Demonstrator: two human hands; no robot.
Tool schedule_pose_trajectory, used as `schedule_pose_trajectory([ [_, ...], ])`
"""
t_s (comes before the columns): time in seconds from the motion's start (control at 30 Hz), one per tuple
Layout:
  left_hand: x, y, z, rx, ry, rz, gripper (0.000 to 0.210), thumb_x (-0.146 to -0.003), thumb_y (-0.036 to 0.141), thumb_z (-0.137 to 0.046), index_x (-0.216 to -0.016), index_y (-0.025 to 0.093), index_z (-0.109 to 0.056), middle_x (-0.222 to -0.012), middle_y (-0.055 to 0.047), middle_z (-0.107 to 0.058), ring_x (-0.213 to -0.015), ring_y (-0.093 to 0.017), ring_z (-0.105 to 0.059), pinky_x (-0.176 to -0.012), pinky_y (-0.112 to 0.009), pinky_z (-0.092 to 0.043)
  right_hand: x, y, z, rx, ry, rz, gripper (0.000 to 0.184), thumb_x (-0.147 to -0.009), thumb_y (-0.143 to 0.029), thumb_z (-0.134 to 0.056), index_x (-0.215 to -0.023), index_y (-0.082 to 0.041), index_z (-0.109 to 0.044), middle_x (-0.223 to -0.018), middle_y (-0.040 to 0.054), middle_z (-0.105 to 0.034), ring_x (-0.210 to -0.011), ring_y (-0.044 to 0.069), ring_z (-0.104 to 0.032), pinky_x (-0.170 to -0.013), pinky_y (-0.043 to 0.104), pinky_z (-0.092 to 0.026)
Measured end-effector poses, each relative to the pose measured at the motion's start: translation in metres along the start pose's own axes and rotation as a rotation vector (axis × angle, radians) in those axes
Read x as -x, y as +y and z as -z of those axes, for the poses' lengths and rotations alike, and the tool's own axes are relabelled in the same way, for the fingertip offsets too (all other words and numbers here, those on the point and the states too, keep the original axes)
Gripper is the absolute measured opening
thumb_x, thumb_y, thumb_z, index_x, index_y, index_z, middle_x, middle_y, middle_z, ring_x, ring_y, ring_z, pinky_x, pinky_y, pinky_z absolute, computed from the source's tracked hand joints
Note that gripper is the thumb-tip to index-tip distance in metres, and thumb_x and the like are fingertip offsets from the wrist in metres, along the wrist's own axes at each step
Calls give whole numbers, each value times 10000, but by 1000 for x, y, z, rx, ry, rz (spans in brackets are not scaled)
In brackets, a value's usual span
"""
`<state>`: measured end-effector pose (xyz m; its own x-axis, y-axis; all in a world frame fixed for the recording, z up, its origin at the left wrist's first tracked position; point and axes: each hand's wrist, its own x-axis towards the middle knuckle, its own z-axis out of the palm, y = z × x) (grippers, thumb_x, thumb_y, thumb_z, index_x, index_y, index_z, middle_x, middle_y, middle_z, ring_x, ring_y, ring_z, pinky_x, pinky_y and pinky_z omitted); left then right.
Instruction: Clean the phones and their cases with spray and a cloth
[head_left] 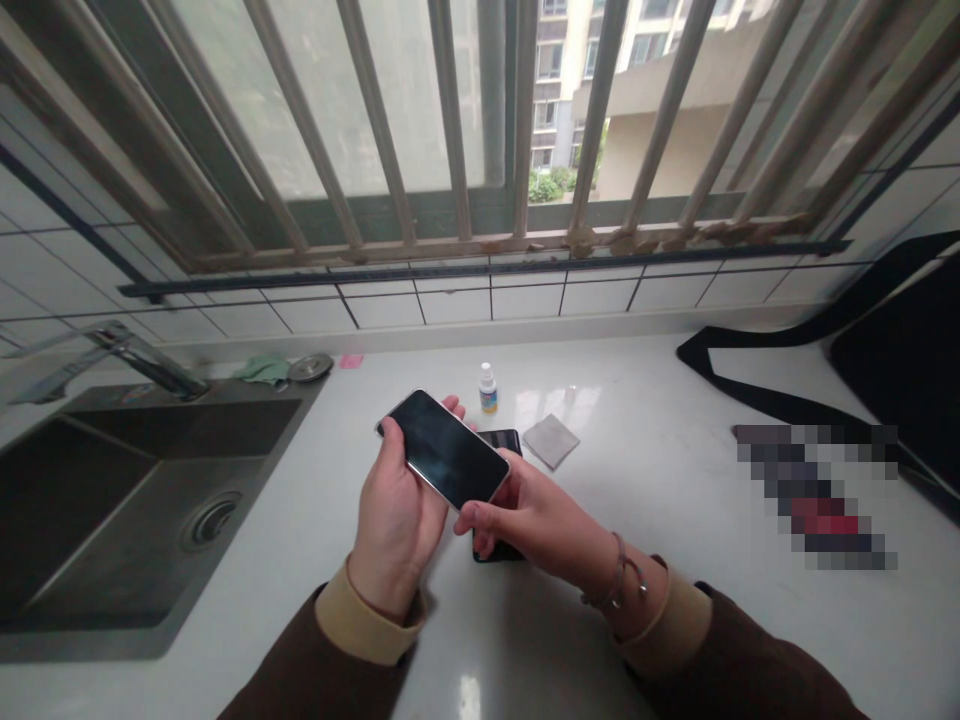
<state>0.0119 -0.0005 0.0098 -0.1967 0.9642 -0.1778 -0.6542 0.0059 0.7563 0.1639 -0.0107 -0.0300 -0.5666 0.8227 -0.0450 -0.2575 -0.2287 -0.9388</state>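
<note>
A smartphone (446, 450) with a dark screen and a light edge is held tilted above the counter. My left hand (401, 515) grips it from the left, thumb on the front edge and fingertips showing past the far side. At the lower right end, my right hand (525, 510) pinches the phone, its thumb near the bottom edge. Beneath them a second dark phone (501, 439) lies on the counter, mostly covered by my hands. A small white bottle (488, 390) with a coloured label stands behind, and a folded grey cloth (552, 441) lies to the right.
On the left is a steel sink (146, 645) with a faucet (154, 365). A green cloth (262, 370), a round metal drain lid (310, 367) and a pink piece (351, 361) lie behind it. A black bag with a strap (900, 370) occupies the right; a blurred object (817, 500) lies nearby.
</note>
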Motion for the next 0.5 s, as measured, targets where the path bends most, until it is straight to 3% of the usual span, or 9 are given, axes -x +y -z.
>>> schedule_pose_trajectory([
  [0.13,0,-1,1,-82,-32,-35,569,-1050,669,-556,-1318,195,-721,-1413,-167,-729,-1342,-304,-677,-1125,-457,-568,2,-3,0,34,59,29,516,-879,-435,-876,-1131,-223,-479,-835,12,-793,-605,142,-706,-594,273,-569],
  [0.27,1,-6,2,-169,-74,-126,408,-1018,545,-693,-1293,245,-675,-1336,-105,-745,-1261,-242,-698,-1102,-396,-548,1,-1,2,135,139,71,477,-937,-419,-804,-1211,-232,-461,-841,-1,-775,-612,150,-703,-585,276,-547],
  [0.4,2,-10,5,-279,-82,-149,488,-893,410,-871,-1272,248,-609,-1186,-37,-725,-1065,-177,-707,-990,-326,-557,2,4,2,469,225,110,420,-934,-286,-783,-1239,-244,-496,-855,-10,-741,-717,188,-737,-630,290,-530],
  [0.5,0,-11,10,-387,-56,-145,542,-843,414,-903,-1237,222,-585,-1040,-4,-685,-916,-153,-693,-891,-311,-563,3,7,1,746,169,155,487,-924,-207,-783,-1316,-246,-495,-852,-15,-732,-783,215,-751,-680,301,-508],
])
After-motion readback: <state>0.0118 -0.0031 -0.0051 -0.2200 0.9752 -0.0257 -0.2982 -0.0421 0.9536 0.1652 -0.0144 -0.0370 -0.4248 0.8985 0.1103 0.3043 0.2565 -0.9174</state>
